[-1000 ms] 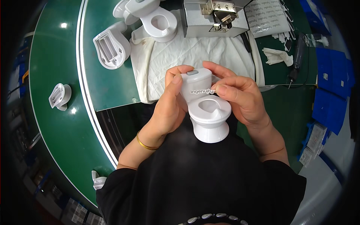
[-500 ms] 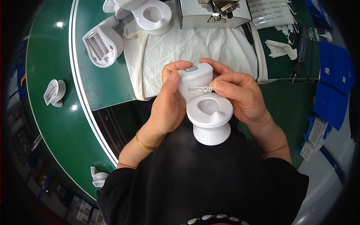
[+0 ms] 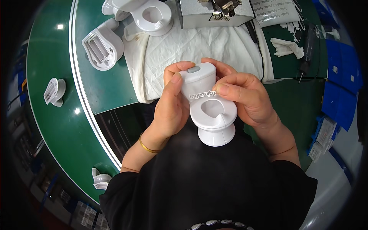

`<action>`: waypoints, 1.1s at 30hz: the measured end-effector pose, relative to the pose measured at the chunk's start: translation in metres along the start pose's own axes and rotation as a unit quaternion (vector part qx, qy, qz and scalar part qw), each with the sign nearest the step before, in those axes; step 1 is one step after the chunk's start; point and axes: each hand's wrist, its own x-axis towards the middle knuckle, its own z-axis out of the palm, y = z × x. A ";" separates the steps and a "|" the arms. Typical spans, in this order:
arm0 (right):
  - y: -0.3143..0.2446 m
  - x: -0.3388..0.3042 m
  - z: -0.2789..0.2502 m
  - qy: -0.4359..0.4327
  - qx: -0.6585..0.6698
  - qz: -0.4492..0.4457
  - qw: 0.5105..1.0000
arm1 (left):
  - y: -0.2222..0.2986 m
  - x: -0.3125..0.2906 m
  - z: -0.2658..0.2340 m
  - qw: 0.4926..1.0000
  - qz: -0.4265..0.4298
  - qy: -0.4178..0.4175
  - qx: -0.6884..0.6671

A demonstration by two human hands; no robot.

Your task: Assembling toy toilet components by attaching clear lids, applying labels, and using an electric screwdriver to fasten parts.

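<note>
A white miniature toilet [image 3: 215,135] with a grey flush button [image 3: 194,69] is held upright in front of my chest. My left hand [image 3: 168,109] is closed round the left side of its tank, thumb at the front edge and fingers at the top and back. With thumb and forefinger, my right hand [image 3: 249,96] pinches the right end of a narrow lettered sticker [image 3: 202,94]. That sticker lies across the lower tank front, just above the bowl. Other right-hand fingers reach behind the tank; whether the sticker's whole length touches the tank I cannot tell.
A white cloth [image 3: 195,46] covers the bench, with a grey metal fixture [image 3: 216,17] at its back. More white toilets [image 3: 153,19] and an upturned toilet base [image 3: 101,46] lie to the left. A sticker sheet [image 3: 274,10], a crumpled cloth [image 3: 286,47] and a dark screwdriver [image 3: 306,57] lie right.
The sticker's free left end has shifted slightly down and left, so it tilts more across the tank. The toilet has moved very slightly up and left; both hands keep their hold.
</note>
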 end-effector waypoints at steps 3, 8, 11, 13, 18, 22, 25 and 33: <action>0.002 0.000 0.000 0.011 0.010 0.006 1.000 | 0.000 0.000 0.001 1.000 -0.011 0.015 -0.007; 0.003 0.001 -0.002 0.012 0.013 0.012 1.000 | 0.000 0.000 0.002 1.000 -0.017 0.012 -0.016; 0.004 0.001 -0.004 0.005 0.012 0.007 1.000 | -0.001 0.000 0.001 1.000 -0.019 0.017 -0.014; 0.004 0.001 -0.004 0.009 0.018 0.009 1.000 | 0.001 0.000 0.005 0.999 -0.023 0.020 -0.020; 0.006 0.002 -0.005 0.012 0.022 0.004 1.000 | 0.000 0.000 0.004 0.999 -0.021 0.015 -0.024; 0.007 0.001 -0.006 0.021 0.015 0.004 1.000 | -0.001 0.000 0.004 0.999 -0.025 0.023 -0.011; 0.006 0.000 -0.006 0.023 0.003 0.000 1.000 | 0.001 -0.001 0.007 0.999 -0.030 0.023 -0.016; 0.005 -0.002 0.000 0.038 -0.036 -0.013 0.999 | 0.001 -0.001 0.006 0.999 -0.029 0.013 -0.024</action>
